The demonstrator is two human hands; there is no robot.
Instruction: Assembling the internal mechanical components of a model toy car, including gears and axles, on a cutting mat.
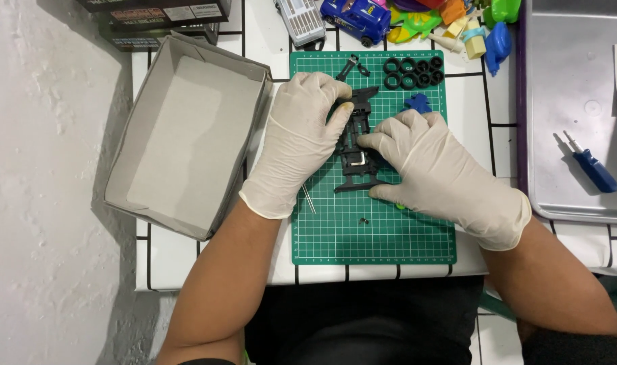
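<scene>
A black toy-car chassis [357,145] lies on a green cutting mat [369,233] in the middle of the white tiled table. My left hand [298,138], in a white glove, grips the chassis from its left side. From the right, my gloved right hand [433,169] presses its fingertips on the middle of the chassis and holds its near end. Several black tyres [412,72] sit in a cluster at the mat's far edge. A blue part [417,103] peeks out just beyond my right hand. A tiny dark screw [364,220] rests on the mat near me.
An open grey cardboard box [187,132] stands to the left. A metal tray [572,108] on the right holds a blue-handled screwdriver [592,165]. Coloured toys and a blue toy car [355,17] lie at the far edge. A thin metal rod [309,201] lies by my left wrist.
</scene>
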